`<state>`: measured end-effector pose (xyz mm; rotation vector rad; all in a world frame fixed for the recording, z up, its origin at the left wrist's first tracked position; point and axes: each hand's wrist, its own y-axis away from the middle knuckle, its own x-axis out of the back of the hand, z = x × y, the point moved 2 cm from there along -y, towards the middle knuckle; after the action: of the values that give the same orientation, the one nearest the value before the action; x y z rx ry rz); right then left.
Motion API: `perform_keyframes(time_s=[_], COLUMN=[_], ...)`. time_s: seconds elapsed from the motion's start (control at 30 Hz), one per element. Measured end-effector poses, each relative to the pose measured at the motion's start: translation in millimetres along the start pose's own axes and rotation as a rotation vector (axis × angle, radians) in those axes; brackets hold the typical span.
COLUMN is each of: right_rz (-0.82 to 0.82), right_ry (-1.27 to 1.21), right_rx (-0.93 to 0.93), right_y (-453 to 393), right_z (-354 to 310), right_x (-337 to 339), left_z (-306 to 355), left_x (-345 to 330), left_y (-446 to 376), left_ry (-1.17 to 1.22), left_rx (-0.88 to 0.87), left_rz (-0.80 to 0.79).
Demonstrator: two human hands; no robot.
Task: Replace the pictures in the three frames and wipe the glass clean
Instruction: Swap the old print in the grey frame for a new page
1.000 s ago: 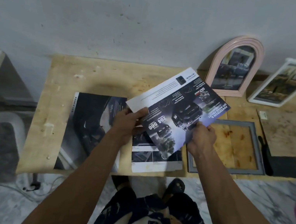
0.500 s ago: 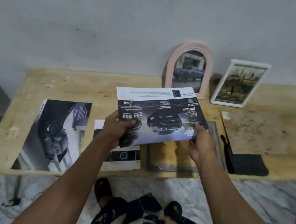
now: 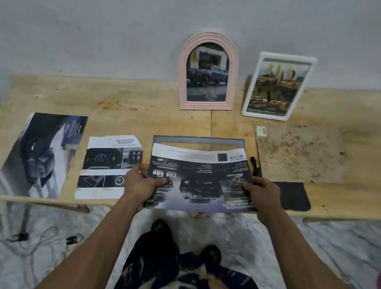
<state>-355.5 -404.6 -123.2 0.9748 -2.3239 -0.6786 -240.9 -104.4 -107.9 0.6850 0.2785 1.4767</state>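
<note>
A dark car brochure page (image 3: 200, 178) is held flat over the grey frame (image 3: 198, 138), whose far rail alone shows beyond the page. My left hand (image 3: 142, 181) pinches the page's left edge and my right hand (image 3: 260, 193) grips its right edge. Leaning on the wall stand a pink arched frame (image 3: 207, 72) with a truck picture and a white rectangular frame (image 3: 278, 86) with a brownish picture.
On the wooden table (image 3: 127, 109) lie a large dark car picture (image 3: 41, 153) at the left and a smaller "Advanced" page (image 3: 108, 166). A stained backing board (image 3: 300, 154) and a black cloth (image 3: 293, 195) lie at the right. Cables trail on the marble floor (image 3: 45, 236).
Both hands have turned the brochure page from tilted to level and lowered it over the grey frame, covering most of it. The camera has shifted, so the table sits differently in view.
</note>
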Motion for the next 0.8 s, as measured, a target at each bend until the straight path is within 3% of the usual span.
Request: perform_keyframes(time_s=[0.07,0.13,0.3,0.6,0.8], right_rz=[0.047,0.034,0.041,0.048,-0.024], right_ry=[0.073,0.208,0.360,0.481,0.645], right_rx=[0.032,0.001,0.078,0.155,0.249], right_y=[-1,-47,-26,-38,-45], right_z=[6,0,16,-9,-12], right_x=[5,48,39,44,38], left_z=[-7,-15,-29,-16,-22], left_x=[-4,-73,-62,-78,-79], left_y=[6,4,21,3,-13], left_ry=[-0.068,-0.158,-0.323,-0.584,-0.820], left_rx=[0.003,0.055,0.048,-0.121,-0.146], left_rz=[-0.001,0.066,0.045,-0.027,0.032])
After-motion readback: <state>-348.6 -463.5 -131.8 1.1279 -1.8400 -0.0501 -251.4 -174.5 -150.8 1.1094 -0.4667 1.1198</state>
